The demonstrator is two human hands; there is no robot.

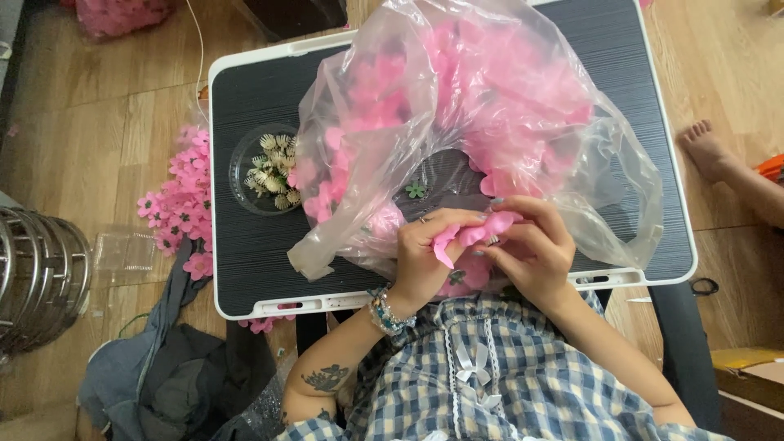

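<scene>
A small dark table (245, 98) with a white rim stands on the wooden floor (98, 122), bearing a clear plastic bag (490, 106) of pink petals and a round dish (265, 169).

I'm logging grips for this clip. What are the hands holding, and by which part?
Both hands, left hand and right hand, pinch one pink fabric flower petal piece by its edges, fingertips at either end, above the black lap table.
</scene>
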